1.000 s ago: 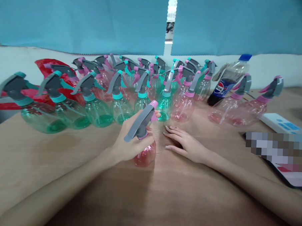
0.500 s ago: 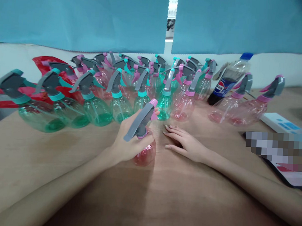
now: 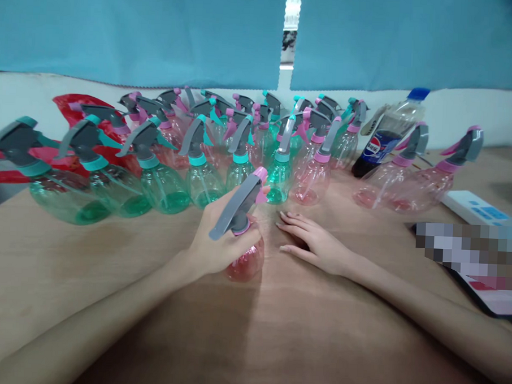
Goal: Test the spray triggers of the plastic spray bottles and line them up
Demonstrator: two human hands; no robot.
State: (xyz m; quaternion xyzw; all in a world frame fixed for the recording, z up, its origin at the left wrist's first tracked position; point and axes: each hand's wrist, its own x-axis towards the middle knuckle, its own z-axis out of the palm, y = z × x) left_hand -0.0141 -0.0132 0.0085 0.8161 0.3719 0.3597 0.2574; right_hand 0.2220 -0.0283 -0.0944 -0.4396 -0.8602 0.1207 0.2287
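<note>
My left hand is wrapped round the neck of a pink spray bottle with a grey and pink trigger head. The bottle is near the middle of the table, roughly upright, and the hand hides part of it. To its right, my right hand lies on the tabletop with its fingers stretched out, holding nothing. Just beyond both hands stand a green spray bottle and another pink spray bottle.
Several green and pink spray bottles fill the back and left. A cola bottle stands at back right near two pink spray bottles. Rightward lie a white box and a partly blurred phone-like device. Red plastic lies behind the left bottles.
</note>
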